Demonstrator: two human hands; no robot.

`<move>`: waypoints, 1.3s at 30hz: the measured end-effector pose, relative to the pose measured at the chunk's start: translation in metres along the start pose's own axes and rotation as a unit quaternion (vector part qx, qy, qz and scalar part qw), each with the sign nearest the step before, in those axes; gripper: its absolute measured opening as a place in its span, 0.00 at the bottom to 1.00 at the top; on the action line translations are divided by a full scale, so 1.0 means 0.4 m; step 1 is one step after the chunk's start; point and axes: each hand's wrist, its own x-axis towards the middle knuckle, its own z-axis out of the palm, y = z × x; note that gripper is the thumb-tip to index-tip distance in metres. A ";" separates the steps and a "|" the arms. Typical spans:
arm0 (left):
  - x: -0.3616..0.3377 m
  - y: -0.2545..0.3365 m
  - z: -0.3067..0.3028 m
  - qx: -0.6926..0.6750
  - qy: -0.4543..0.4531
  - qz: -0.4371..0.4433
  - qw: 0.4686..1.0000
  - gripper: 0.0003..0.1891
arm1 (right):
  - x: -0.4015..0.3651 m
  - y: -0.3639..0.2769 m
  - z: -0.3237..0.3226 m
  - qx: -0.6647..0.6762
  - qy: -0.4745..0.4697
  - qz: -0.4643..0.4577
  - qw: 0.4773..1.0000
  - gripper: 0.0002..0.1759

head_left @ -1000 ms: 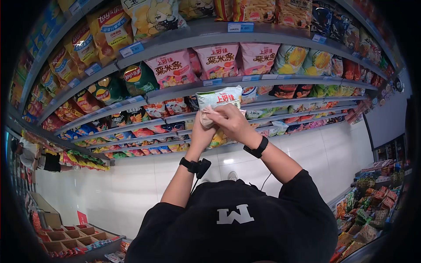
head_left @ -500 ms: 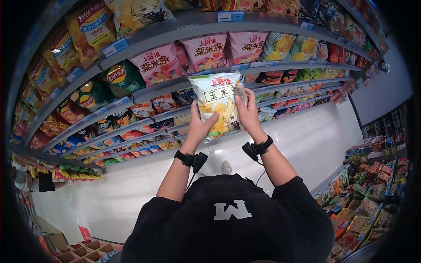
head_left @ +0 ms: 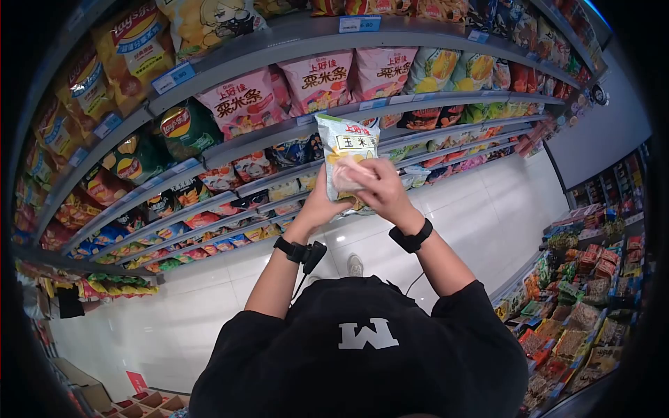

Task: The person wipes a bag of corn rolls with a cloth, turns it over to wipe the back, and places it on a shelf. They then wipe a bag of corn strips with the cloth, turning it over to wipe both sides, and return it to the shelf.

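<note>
Upright in front of me is a white and yellow snack bag [head_left: 354, 142] with a corn picture and printed characters. My left hand [head_left: 321, 205] grips its lower left side, the thumb lying across the front. A crumpled pale pink cloth [head_left: 350, 174] is bunched in the fingers of my right hand [head_left: 388, 194] and lies against the bag's front. Hand and cloth cover much of the bag's lower half, and motion blurs them slightly.
Pink snack bags [head_left: 317, 82] stand on the shelf [head_left: 279, 120] just behind the held bag. Green chip bags [head_left: 182, 129] are to their left. More packed shelves rise and drop away. A display of packaged snacks [head_left: 571, 327] lines the right, above the pale tiled floor [head_left: 453, 230].
My right hand has moved left and inward from the bag's right edge, bringing the cloth across its front. The bag has turned, so its front looks narrower.
</note>
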 end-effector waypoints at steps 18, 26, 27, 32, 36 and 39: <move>0.004 0.023 0.002 0.033 -0.007 -0.006 0.999 0.58 | 0.024 0.039 0.029 -0.040 -0.002 0.058 0.998 0.29; -0.006 0.059 0.000 0.043 -0.009 0.012 0.999 0.59 | 0.020 0.026 0.034 -0.133 0.039 0.030 0.990 0.28; -0.010 0.067 0.000 0.044 -0.007 0.014 0.999 0.59 | 0.025 0.031 0.035 -0.151 0.071 0.059 0.984 0.28; -0.059 0.058 -0.023 0.000 0.024 0.024 0.999 0.59 | 0.018 0.044 0.002 -0.006 0.202 0.182 0.962 0.18; -0.086 0.116 -0.010 -0.087 0.057 0.064 0.992 0.59 | 0.018 0.070 -0.017 0.090 0.229 0.251 0.936 0.20; -0.071 0.095 -0.009 -0.054 0.117 0.152 0.980 0.58 | 0.008 0.097 -0.001 0.207 0.178 0.299 0.915 0.21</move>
